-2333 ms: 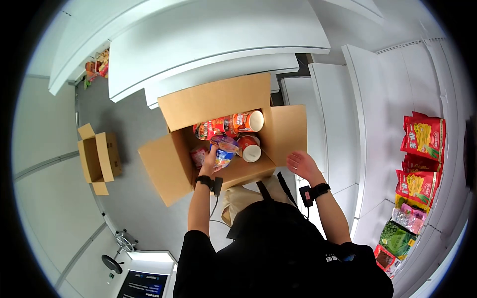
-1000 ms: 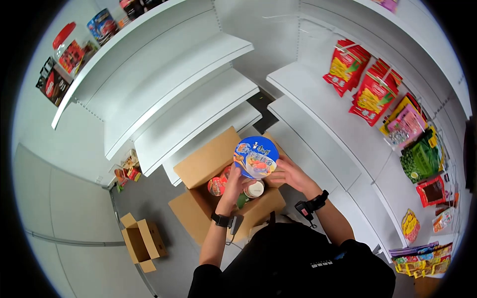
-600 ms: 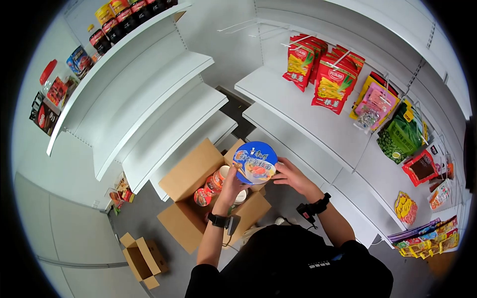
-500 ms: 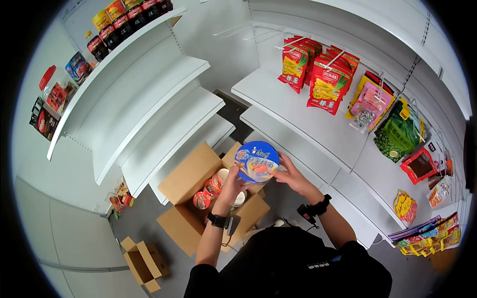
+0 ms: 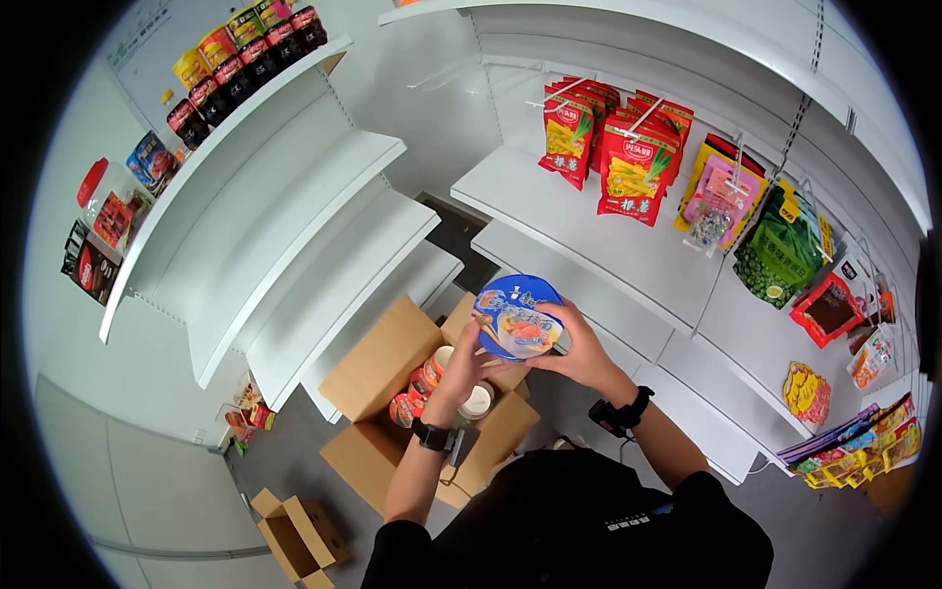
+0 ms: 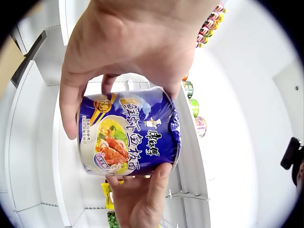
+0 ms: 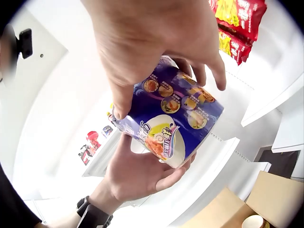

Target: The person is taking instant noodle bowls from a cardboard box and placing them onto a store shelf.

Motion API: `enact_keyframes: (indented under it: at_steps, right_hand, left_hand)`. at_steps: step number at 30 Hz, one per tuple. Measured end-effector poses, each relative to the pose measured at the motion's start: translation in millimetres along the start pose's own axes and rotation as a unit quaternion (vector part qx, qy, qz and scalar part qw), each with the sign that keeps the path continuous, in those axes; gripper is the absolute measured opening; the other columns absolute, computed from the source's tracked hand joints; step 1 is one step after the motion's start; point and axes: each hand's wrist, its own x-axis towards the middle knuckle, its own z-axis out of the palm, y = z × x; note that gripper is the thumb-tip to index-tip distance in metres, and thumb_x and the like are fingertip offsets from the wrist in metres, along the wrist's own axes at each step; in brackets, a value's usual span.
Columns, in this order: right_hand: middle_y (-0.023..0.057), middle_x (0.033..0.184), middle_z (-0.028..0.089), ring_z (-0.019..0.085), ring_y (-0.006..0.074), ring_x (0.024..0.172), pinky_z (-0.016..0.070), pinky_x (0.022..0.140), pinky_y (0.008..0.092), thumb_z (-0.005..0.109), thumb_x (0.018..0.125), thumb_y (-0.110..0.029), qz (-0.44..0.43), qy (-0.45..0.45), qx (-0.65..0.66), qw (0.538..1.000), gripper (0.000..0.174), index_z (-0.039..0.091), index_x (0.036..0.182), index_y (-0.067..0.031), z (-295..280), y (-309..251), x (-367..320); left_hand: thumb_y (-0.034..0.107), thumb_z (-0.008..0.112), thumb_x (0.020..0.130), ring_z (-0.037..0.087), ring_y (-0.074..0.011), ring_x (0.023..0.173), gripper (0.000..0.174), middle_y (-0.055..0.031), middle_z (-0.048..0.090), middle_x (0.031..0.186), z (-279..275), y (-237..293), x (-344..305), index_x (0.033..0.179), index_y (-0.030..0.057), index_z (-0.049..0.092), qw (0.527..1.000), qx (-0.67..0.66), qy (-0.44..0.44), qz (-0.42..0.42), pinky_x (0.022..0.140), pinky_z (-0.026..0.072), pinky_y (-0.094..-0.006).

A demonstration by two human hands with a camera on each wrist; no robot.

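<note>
A blue instant noodle cup [image 5: 517,316] with a picture of shrimp noodles is held up in front of the body, its lid facing the head camera. The left hand [image 5: 463,369] grips one side of it; in the left wrist view that hand [image 6: 128,52] has fingers and thumb spread round the wall. From the other side the right hand [image 5: 581,351] grips it too, and in the right wrist view its thumb and fingers [image 7: 124,102] curve round the cup. Below, an open cardboard box [image 5: 378,365] contains red noodle cups [image 5: 420,388] and a white-ended cup [image 5: 478,401].
White shelves [image 5: 324,226] rise at the left, with bottles and jars on top. At the right, shelves [image 5: 599,236] stand under hanging red snack bags [image 5: 636,169] and other packets. A smaller open carton [image 5: 299,540] sits on the floor at lower left.
The left hand has lifted the blue noodle cup out of the box, and the right hand has joined it. The head view has swung up to the shelves; lately the cup shifts slightly right.
</note>
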Motion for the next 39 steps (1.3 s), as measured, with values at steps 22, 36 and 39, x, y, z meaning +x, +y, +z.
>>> enact_keyframes:
  at_steps: [22,36,39]
  right_hand:
    - [0.0076,0.119,0.051,0.053,0.0166,0.108,0.0465,0.091,0.0309,0.073,0.079,-0.008,0.071,0.077,0.251,0.962,0.055,0.045,0.125,-0.0059,-4.5,-4.1,17.8]
    - [0.0057,0.117,0.053,0.053,0.016,0.104,0.0459,0.089,0.031,0.073,0.08,-0.013,0.016,0.083,0.12,0.989,0.052,0.047,0.124,-0.0077,-73.9,-60.1,60.6]
    - [0.0064,0.12,0.052,0.053,0.0167,0.107,0.0453,0.091,0.0314,0.074,0.079,-0.013,0.016,0.086,0.105,0.991,0.052,0.047,0.124,-0.0075,-89.4,-76.3,67.7]
  left_hand:
    - [0.027,0.057,0.092,0.055,-0.0159,0.11,0.048,-0.008,0.056,0.124,-25.5,14.2,8.6,0.132,0.0057,0.042,0.99,0.087,-0.054,0.095,0.091,0.045,-0.0311]
    - [0.012,0.064,0.088,0.059,-0.0147,0.098,0.034,-0.0085,0.061,0.113,-27.0,23.4,36.2,0.119,0.0008,0.055,0.978,0.093,-0.081,0.166,0.084,0.0465,-0.0266]
    - [0.011,0.065,0.087,0.059,-0.0141,0.099,0.031,-0.0084,0.062,0.111,-30.6,21.6,40.9,0.115,0.0007,0.057,0.976,0.108,-0.058,0.182,0.085,0.0462,-0.0262]
